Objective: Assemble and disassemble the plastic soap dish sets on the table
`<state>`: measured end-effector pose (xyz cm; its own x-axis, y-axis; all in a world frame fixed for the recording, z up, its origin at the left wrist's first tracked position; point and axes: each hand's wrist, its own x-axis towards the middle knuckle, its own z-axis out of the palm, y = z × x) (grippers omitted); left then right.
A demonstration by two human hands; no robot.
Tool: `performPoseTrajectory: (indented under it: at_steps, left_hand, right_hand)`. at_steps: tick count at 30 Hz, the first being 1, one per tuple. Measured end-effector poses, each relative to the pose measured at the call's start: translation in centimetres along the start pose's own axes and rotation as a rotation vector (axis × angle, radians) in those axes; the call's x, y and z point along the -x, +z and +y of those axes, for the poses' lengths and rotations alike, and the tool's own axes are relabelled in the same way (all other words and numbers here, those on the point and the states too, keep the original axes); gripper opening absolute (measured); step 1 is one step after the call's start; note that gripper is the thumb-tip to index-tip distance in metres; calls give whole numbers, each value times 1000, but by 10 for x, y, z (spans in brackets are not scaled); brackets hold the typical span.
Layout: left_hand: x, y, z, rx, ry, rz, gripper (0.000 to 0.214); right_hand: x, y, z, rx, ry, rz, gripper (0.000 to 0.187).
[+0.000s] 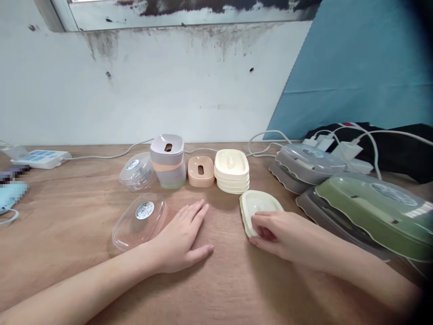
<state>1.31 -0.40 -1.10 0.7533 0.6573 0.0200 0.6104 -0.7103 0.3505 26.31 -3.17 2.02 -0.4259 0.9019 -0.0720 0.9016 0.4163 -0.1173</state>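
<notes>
My left hand [184,237] lies flat on the wooden table with its fingers stretched out, holding nothing. Beside its wrist is a clear plastic cover [135,232] with a round label. My right hand [277,232] has its fingers curled onto a cream rounded-square lid [262,201], whose near side they partly hide. Behind this lid stands a stack of similar cream lids [232,169]; the top one has a raised bar in its middle. To the left of the stack sits a peach piece [200,171] with an oval slot.
A lilac, peach and green stack [168,160] stands near the wall, with clear covers [137,171] beside it. Green [379,203] and grey [311,162] trays with transparent covers crowd the right side. White cables and a power strip [42,159] run along the back.
</notes>
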Motion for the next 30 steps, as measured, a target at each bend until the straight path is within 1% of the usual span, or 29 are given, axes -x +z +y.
performPoseTrajectory:
  at_steps: [2,5,7,8,10,12,13,14,17,18,20,24,27,30]
  left_hand:
    - [1,1,-1,36,-7,52,78]
    - [2,1,-3,91,46,164,85]
    - [2,0,-4,127,72,237,87]
    - [1,0,-5,147,73,260,87]
    - [0,0,-6,190,56,255,88]
    - [-2,0,-6,216,40,205,91]
    - [-3,0,-6,216,33,184,91]
    - [-3,0,-6,208,26,174,90]
    - [-4,1,-6,168,-1,189,87]
    - [-4,2,-6,158,-9,193,85]
    - [-4,3,-6,141,-15,197,84]
    - [-4,4,-7,138,-2,209,81]
    - [-4,4,-6,144,1,205,80]
    - [-2,2,-5,158,-9,184,83]
  right_hand:
    - [4,-5,-9,-44,-122,-60,21]
    - [7,-12,-18,-101,-362,-135,15]
    - [6,-14,-21,-117,-468,-126,11]
    - [5,-14,-21,-118,-480,-97,11]
    - [3,-12,-17,-110,-452,-11,12]
    - [0,-7,-11,-122,-400,73,11]
    - [-1,-4,-7,-148,-365,101,13]
    - [-2,0,-3,-188,-325,111,22]
    - [-5,14,7,-321,-204,70,69]
    - [-7,19,9,-345,-186,51,80]
    - [-10,27,13,-369,-199,39,91]
    - [-15,35,16,-404,-229,69,88]
    - [-16,34,16,-407,-223,70,88]
    - [-15,33,15,-408,-213,63,88]
